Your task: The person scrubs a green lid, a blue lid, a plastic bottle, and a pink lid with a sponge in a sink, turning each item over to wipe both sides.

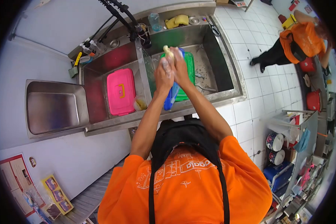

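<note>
My left hand [164, 77] and my right hand [180, 68] are pressed together over the right basin, closed around a pale yellow sponge or cloth [168, 52]. White suds show on my left fingers. Motion blur hides the exact grip. Below my hands is a green plastic lid or box [190, 69], lying in the basin. A blue plastic piece [170, 99] sticks out under my wrists toward the sink's front edge, partly covered by my forearms.
A pink lidded box [120, 91] lies in the left basin, beside a small container [140, 103]. Along the back ledge are a clear cup [154, 22], yellow cloth [176, 21] and scissors [214, 29]. A person in orange [302, 41] stands on the right.
</note>
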`<state>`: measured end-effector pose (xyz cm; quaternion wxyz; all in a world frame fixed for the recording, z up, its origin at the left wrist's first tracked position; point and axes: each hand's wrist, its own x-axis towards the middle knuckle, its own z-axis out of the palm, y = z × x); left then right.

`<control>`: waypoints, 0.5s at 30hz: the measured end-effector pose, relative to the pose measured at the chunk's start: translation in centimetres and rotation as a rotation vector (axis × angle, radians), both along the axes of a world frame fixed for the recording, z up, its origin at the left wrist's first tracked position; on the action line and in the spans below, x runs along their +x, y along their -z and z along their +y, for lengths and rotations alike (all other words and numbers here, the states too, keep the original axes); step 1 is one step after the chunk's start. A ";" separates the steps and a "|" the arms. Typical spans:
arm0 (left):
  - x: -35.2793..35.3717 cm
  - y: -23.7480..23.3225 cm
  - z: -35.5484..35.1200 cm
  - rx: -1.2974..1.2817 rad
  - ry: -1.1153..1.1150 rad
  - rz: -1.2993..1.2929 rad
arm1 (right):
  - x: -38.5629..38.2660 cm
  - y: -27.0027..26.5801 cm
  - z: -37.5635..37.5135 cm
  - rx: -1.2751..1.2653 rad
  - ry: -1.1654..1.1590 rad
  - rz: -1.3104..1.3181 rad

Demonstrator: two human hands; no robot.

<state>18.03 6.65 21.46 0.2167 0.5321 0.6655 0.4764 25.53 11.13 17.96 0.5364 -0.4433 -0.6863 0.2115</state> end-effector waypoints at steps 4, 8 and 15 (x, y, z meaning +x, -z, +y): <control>-2.6 -0.3 -0.6 0.046 0.117 0.093 | 0.6 -1.2 -2.2 0.143 -0.090 -0.012; -3.3 -2.1 -1.0 0.084 0.260 0.252 | 1.5 -2.1 0.6 0.066 -0.044 -0.027; -6.0 -5.1 -0.3 0.104 0.280 0.434 | 0.7 -5.3 0.7 0.229 -0.086 -0.138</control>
